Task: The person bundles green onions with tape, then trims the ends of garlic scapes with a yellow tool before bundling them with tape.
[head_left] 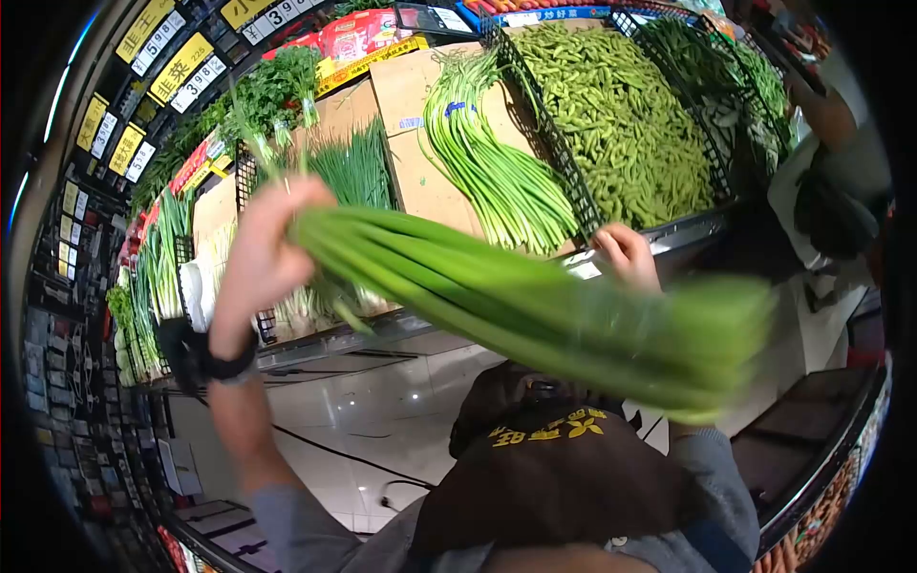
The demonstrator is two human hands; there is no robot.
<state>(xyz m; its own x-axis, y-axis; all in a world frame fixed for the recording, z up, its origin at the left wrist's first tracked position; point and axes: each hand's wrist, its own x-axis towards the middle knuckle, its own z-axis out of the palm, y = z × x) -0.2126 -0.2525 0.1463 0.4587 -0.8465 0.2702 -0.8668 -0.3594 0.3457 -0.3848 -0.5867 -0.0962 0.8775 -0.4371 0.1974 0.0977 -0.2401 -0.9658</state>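
— Produce shelf (308, 355) behind. Stalk bundle (478, 286) aloft in front, left hand (277, 229) closed round its narrow end.
— Right hand (626, 256)?
— Fingers curled, contact unclear. One-ended grip risks thick end swinging, clipping crate (548, 134).

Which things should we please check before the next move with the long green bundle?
1. Left hand closed round the bundle's narrow end: ok.
2. Right hand gripping the bundle too: not ok, its fingers are near the display edge.
3. Wrap round the thick end tight: cannot tell, blurred.
4. Bare cardboard beside the blue-banded stalks: ok.
5. Green pods uncovered by the bundle: ok.
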